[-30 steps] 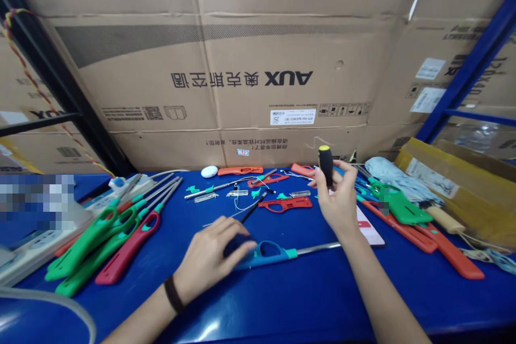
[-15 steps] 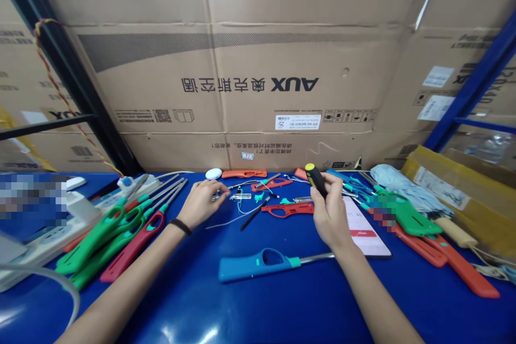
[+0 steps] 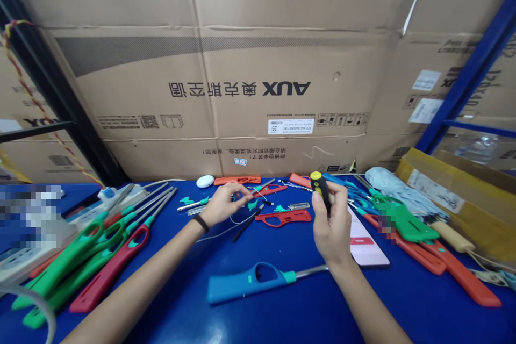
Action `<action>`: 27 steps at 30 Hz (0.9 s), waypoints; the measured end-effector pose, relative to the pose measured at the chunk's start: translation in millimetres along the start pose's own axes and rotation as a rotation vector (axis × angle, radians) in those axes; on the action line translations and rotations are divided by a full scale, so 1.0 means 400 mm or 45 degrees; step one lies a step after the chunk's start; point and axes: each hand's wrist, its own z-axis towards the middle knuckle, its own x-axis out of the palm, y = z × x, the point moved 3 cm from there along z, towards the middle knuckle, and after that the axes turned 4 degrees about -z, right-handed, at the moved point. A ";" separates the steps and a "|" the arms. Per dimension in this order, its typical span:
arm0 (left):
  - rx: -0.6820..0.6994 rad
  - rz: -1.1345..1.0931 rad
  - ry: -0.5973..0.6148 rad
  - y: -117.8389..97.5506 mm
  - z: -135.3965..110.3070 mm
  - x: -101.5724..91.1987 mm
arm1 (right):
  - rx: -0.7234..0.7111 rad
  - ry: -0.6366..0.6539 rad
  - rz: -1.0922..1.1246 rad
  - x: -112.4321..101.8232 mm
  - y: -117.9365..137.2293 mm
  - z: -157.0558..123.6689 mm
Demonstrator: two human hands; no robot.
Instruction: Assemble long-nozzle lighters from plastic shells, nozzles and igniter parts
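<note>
Right hand: fingers clamped on a black-and-yellow screwdriver, held upright above the blue table. Left hand: fingers nearly together near a thin white wire; any hold unclear. Risk: a slipping grip could drop the screwdriver among small green clips.

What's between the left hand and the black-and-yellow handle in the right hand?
Nothing upright stands between the left hand and the black-and-yellow handle held in the right hand. Lower down, on the blue bench, lie a red lighter shell and small green plastic pieces.
</note>
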 end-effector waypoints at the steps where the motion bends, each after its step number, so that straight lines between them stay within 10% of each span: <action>1: 0.036 0.020 0.034 -0.023 0.016 0.027 | 0.007 -0.010 0.004 0.000 0.007 -0.001; 9: 0.022 0.299 0.042 -0.059 0.148 0.131 | 0.012 -0.066 0.021 -0.003 0.010 0.007; 27: 0.177 0.560 0.332 -0.045 0.203 0.163 | -0.025 0.055 0.049 -0.005 0.005 0.012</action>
